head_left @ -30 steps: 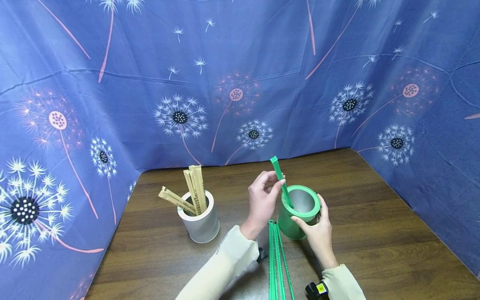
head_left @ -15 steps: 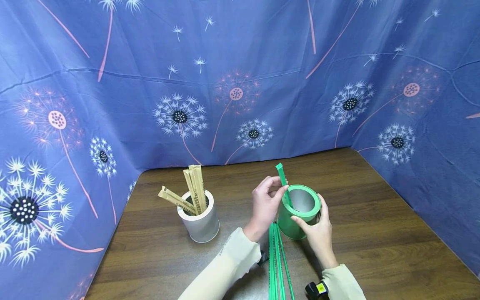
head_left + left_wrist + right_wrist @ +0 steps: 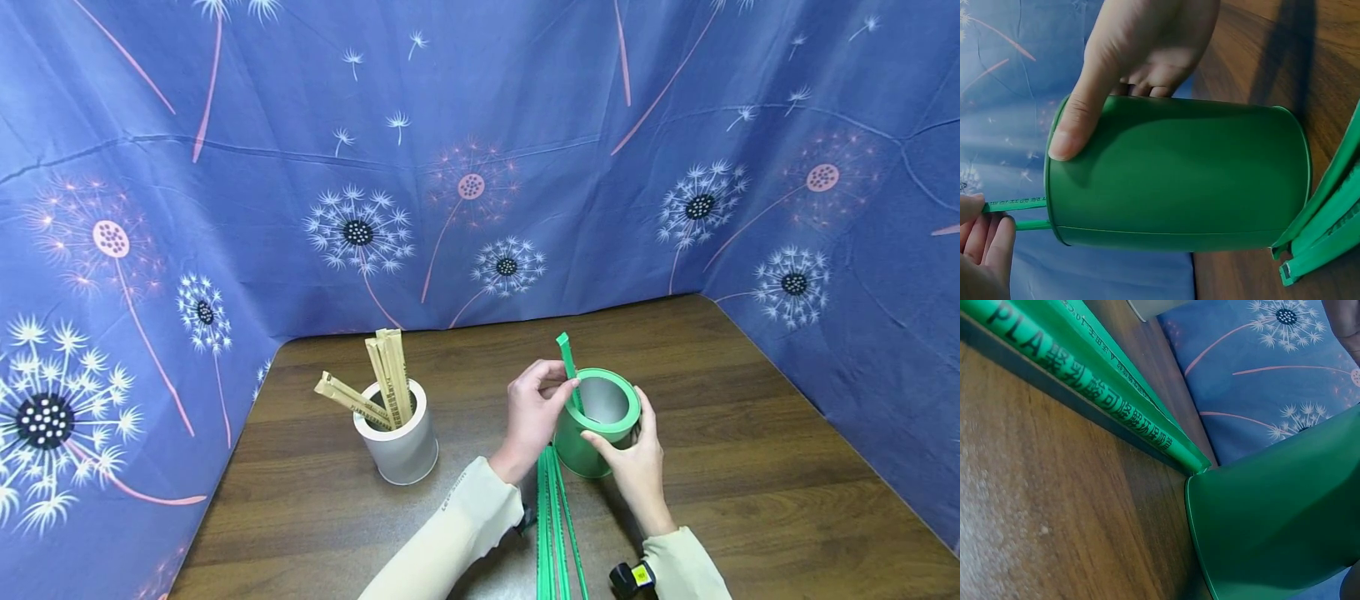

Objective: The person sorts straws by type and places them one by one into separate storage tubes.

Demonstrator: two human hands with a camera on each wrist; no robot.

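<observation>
My left hand [image 3: 534, 412] pinches a green paper-wrapped straw [image 3: 567, 360] between thumb and fingers, its top sticking up above them. The straw's lower part is inside the green cylindrical holder [image 3: 581, 458], along the left of its rim. In the left wrist view two green strips run side by side from the fingers to the holder's rim. My right hand [image 3: 633, 467] grips the holder's right side, thumb [image 3: 1075, 128] over the rim. More green-wrapped straws [image 3: 551, 525] lie on the table, far ends close against the holder's base; the right wrist view shows printing on them.
A white-rimmed grey holder [image 3: 405, 462] with several tan paper-wrapped straws [image 3: 392, 375] stands on the wooden table [image 3: 300, 533] at left. Blue dandelion-patterned cloth [image 3: 465, 100] hangs around the table's back and sides.
My left hand has moved slightly right and down, lowering the green straw further into the green holder. My right hand keeps its grip on the holder.
</observation>
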